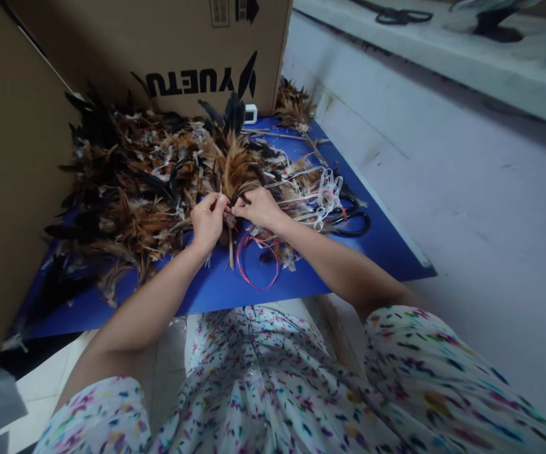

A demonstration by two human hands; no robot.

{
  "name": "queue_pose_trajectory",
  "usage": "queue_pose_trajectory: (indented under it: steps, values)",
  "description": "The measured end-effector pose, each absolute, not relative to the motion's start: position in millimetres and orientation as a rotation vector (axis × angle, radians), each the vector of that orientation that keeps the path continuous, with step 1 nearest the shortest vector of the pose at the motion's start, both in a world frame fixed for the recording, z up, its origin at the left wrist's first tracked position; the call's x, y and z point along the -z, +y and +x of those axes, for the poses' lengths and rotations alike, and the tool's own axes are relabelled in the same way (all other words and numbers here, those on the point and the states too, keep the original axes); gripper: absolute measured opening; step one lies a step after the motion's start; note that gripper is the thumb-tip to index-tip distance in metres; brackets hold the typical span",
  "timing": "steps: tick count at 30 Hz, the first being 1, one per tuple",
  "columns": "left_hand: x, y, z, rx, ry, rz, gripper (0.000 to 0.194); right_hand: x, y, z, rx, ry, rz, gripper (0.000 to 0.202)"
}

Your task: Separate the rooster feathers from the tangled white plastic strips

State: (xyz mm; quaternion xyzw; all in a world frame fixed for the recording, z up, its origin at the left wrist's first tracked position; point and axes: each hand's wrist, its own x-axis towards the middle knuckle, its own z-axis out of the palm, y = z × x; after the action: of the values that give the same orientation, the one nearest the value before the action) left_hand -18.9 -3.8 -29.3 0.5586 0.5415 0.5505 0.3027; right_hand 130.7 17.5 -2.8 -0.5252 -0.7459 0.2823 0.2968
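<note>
My left hand [208, 219] is closed in a pinch at the base of a brown and black feather bundle [236, 165], which stands upright in front of me. A thin wooden stick [231, 251] points down toward me from under that base. My right hand [260, 208] is closed too, its fingertips pinching at a dark feather close beside the left fingertips. What exactly lies between the fingers is partly hidden. Just below the right hand, a loop of pink string [258, 289] lies on the blue tabletop [301, 287].
Loose feathers [131, 208] are heaped to the left. White strips [328, 189] and black-handled scissors [360, 228] lie at right. Behind stand a cardboard box [197, 38], a small white device [251, 114] and another feather bunch [296, 104]. A wall [443, 170] borders the right.
</note>
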Motion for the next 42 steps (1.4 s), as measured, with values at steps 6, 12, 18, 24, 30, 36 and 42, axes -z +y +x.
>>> queue_pose_trajectory:
  steps: [6,12,18,24,30,36,42]
  values:
    - [30.1,-6.6,-18.7,-1.381,1.547,1.805,0.015,2.9,10.6,126.0,-0.453,-2.078,-1.509,0.017]
    - [32.6,-3.6,-20.9,-1.295,1.571,1.957,0.016,8.7,7.9,126.3,-0.422,-2.109,-1.495,0.022]
    - [32.4,-0.7,-23.3,-1.235,1.584,1.918,0.008,6.3,19.7,138.3,-0.824,-2.065,-1.320,0.018]
    - [29.0,1.6,-28.2,-1.140,1.551,1.982,0.013,8.9,26.8,142.1,-0.921,-2.059,-1.281,0.023]
    - [28.3,1.9,-30.5,-1.003,1.498,2.190,0.007,-1.1,20.0,142.0,-0.779,-2.130,-1.337,0.041]
    - [31.5,2.6,-29.5,-0.984,1.509,2.324,0.015,-10.1,3.9,139.6,-0.370,-2.316,-1.500,0.025]
    - [35.9,7.0,-32.5,-0.940,1.458,2.474,0.016,-14.4,-10.7,134.7,-0.173,-2.400,-1.459,0.031]
